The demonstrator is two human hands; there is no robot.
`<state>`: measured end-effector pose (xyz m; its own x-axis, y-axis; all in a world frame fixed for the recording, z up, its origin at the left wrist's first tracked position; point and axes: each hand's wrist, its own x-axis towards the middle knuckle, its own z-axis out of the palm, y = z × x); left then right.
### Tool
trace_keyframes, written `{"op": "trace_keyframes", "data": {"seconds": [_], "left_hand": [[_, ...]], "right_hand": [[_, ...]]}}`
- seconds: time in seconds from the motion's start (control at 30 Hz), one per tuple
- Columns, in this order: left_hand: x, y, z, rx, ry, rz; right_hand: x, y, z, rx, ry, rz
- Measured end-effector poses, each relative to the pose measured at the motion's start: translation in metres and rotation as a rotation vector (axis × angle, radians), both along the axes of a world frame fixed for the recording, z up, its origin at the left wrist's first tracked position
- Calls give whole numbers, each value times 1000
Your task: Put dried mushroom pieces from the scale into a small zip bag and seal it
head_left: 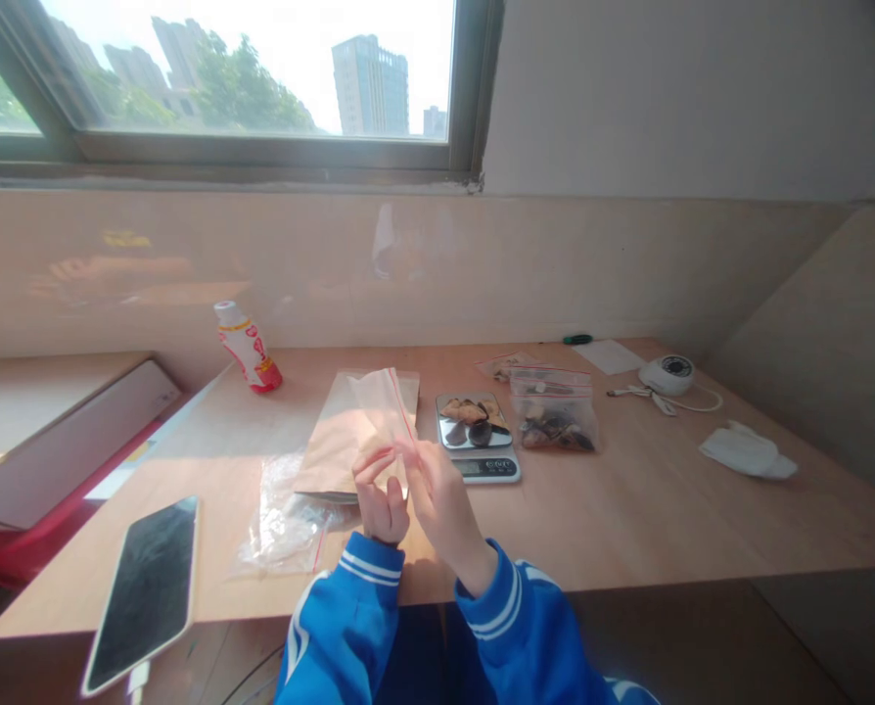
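A clear zip bag [385,406] with a red seal line is held up between my two hands. My left hand [382,497] pinches it near the edge, fingers curled. Close beside it, my right hand [441,494] grips the bag along the red line. Under and behind the bag lies a brown paper bag [327,431]. Just right of my hands stands a small digital scale [490,470], with several dark and tan dried pieces [471,416] on its plate. To the left lie crumpled clear plastic bags [283,524].
A filled zip bag [555,416] stands right of the scale, with a smaller bag [511,365] behind. Farther right are a white dome camera [665,375] and a white cloth [747,452]. A bottle [249,348] and a plugged-in phone [146,592] are on the left.
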<state>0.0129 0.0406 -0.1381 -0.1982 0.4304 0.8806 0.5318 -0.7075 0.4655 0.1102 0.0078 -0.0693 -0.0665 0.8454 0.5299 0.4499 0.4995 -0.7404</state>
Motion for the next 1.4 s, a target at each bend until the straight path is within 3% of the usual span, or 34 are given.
{"op": "trace_keyframes", "data": {"seconds": [0.2,0.53,0.67,0.8,0.93,1.0,1.17,1.27,1.4], "left_hand": [[-2,5,-13,-48,-37,-16],[-6,2,-5,-11,104,91],[-3,4,-5,-20,-5,157],[-2,4,-3,-62,-233,340],[-2,4,-1,-20,-217,344],[-1,3,0,-1,-185,314],[10,3,10,-24,-188,235],[27,8,17,-38,-164,166],[51,20,14,-101,-185,106]], "right_hand": [[6,-3,3,-29,57,-29],[12,-3,2,29,-12,-98],[19,-1,1,-40,-13,-154],[40,5,3,-165,45,-221],[76,20,3,-173,40,-77],[96,31,-4,-126,45,-100],[130,62,-39,1,-132,-453],[126,72,-58,-16,-311,-512],[110,73,-66,-66,-436,-569]]}}
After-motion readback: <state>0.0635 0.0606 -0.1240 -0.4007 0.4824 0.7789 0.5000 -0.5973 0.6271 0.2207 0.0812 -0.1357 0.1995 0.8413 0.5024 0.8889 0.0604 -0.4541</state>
